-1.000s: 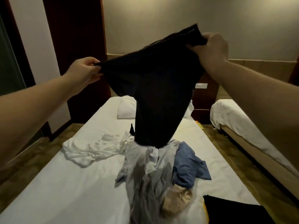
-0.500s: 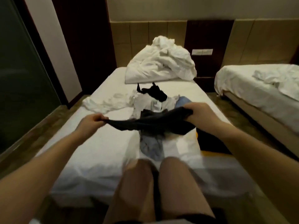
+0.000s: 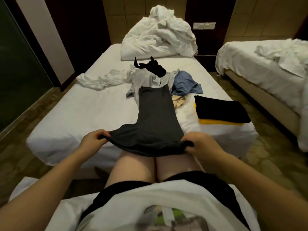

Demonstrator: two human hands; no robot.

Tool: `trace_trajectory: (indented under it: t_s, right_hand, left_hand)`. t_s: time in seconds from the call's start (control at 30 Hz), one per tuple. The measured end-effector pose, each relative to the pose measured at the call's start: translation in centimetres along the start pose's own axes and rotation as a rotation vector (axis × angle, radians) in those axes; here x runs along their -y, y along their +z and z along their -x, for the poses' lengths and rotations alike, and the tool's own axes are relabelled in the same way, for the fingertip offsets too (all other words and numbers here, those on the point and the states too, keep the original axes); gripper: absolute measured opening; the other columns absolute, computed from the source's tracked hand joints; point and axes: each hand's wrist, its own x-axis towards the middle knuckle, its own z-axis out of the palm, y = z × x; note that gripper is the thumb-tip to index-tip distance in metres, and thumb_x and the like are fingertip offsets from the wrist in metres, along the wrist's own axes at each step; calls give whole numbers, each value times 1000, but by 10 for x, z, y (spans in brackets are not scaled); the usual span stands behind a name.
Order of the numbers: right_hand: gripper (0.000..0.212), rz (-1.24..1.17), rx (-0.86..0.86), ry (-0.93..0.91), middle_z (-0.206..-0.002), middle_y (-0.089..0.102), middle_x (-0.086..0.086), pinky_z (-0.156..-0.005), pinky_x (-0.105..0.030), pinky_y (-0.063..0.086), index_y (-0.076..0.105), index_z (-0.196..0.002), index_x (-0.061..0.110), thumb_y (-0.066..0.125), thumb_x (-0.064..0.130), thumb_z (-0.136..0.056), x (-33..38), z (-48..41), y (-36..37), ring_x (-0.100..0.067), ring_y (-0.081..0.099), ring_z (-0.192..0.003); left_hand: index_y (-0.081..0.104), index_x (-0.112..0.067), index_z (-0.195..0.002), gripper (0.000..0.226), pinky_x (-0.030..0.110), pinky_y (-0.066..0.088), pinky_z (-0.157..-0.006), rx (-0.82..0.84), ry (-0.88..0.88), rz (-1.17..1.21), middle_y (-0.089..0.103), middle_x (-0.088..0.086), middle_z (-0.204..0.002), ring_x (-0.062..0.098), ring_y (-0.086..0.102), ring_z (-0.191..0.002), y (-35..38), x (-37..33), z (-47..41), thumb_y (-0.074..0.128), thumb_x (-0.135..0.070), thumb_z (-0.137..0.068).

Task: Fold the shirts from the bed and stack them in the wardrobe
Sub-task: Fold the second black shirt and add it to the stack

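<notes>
Seemingly early on: a dark grey shirt [image 3: 155,117] lies lengthwise over the near end of the bed [image 3: 83,114]. The left hand [image 3: 95,139] and right hand [image 3: 201,145] pinch its nearest edge with curled fingers. A folded stack [image 3: 220,109], black over yellow, sits at the bed's near right corner. A heap of unfolded clothes [image 3: 150,79] waits mid-bed. No wardrobe is visible.

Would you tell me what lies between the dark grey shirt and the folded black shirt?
In the head view, a crumpled beige garment lies between the dark grey shirt and folded black shirt; nearer the person, bare sheet.
</notes>
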Motion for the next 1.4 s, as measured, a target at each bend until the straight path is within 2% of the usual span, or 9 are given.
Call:
trace_trajectory:
  t_s: [0.13, 0.27, 0.47, 0.6, 0.67, 0.73, 0.87, 1.07, 1.4]
  right_hand:
    - [26, -280, 126, 91, -93, 67, 5, -81, -27, 49, 73, -90, 22, 58, 7, -76, 9, 5, 0, -12, 61, -89]
    - [35, -446, 128, 202, -87, 67, 6, -83, -25, 48, 70, -75, 26, 51, -3, -78, 21, -12, -7, -10, 61, -86]
    - [34, -266, 155, 102, -130, 59, 2, -101, -20, 32, 61, -124, 18, 46, 14, -94, 52, -63, 31, -14, 51, -121]
    - [35, -258, 299, 46, -132, 58, 2, -101, -25, 38, 59, -127, 19, 42, 15, -96, 66, -69, 55, -15, 51, -121]
    - [33, -229, 338, 32, -125, 63, -1, -95, -32, 44, 63, -122, 20, 44, 15, -95, 64, -64, 58, -19, 57, -113]
    - [30, -220, 320, 16, -120, 65, -2, -91, -35, 46, 66, -118, 20, 47, 17, -94, 58, -58, 56, -21, 59, -108]
    - [34, -113, 326, -28, -124, 61, 5, -94, -27, 42, 60, -124, 24, 53, 32, -92, 47, -45, 49, -13, 54, -113]
    - [48, 16, 235, -42, -126, 57, 6, -98, -25, 36, 55, -128, 24, 61, 42, -84, 35, -32, 51, -13, 50, -115]
    - [19, -187, 169, 144, -100, 71, 6, -80, -19, 43, 73, -100, 20, 57, 18, -89, 36, -43, 42, -10, 62, -92]
  left_hand:
    - [65, -4, -81, 10, 27, 43, -81, 15, -13, -11, 67, 9, -101, 22, 58, -95, 9, 1, -5, 60, 4, -84]
    - [66, -6, -82, 11, 34, 44, -94, 7, -9, -6, 65, 5, -107, 21, 58, -101, 7, 1, -13, 59, 2, -85]
    - [65, -14, -79, 17, 32, 45, -91, 10, -23, -93, 66, 6, -107, 26, 60, -102, 7, -2, -13, 58, 0, -85]
    - [68, -10, -91, 24, 26, 41, -88, 95, 474, -335, 65, 10, -110, 25, 60, -103, 22, -65, -15, 52, -24, -79]
    - [68, -12, -104, 36, 28, 43, -91, 277, 747, -508, 57, 11, -129, 26, 59, -110, 43, -97, -14, 50, -27, -76]
    - [56, -19, -127, 48, 34, 44, -93, 396, 838, -586, 36, 5, -149, 27, 55, -117, 62, -107, -11, 53, -23, -79]
    - [19, -33, -147, 63, 34, 34, -106, 545, 661, -596, 16, -6, -157, 21, 34, -135, 75, -74, -13, 51, -32, -94]
    - [43, -29, -138, 78, 32, 30, -108, 677, 561, -631, 49, -6, -137, 16, 33, -131, 69, -46, -18, 34, -75, -75]
    - [48, -31, -134, 68, 25, 13, -105, 607, 665, -794, 44, -9, -140, 9, 32, -131, 76, -50, -9, 43, -66, -75]
